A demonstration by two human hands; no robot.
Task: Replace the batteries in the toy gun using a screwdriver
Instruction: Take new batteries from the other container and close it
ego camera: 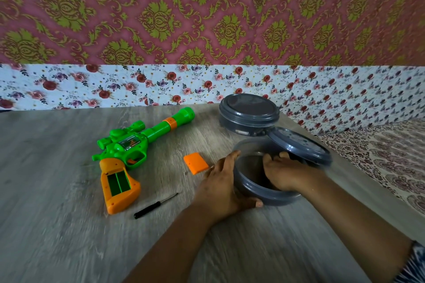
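Note:
A green toy gun (pixel 138 140) with an orange grip lies on the wooden table, its battery compartment (pixel 119 182) open and showing no batteries. The orange compartment cover (pixel 196 163) lies loose to its right. A small black screwdriver (pixel 154 206) rests below the gun. My left hand (pixel 224 187) grips the left side of an open grey round container (pixel 269 197). My right hand (pixel 284 173) reaches down inside that container, fingers curled; what they hold is hidden. The container's lid (pixel 301 146) leans on its far rim.
A second grey round container (pixel 248 111), lid on, stands behind the open one near the floral wall. The table's right edge runs diagonally by a patterned bedspread (pixel 391 161).

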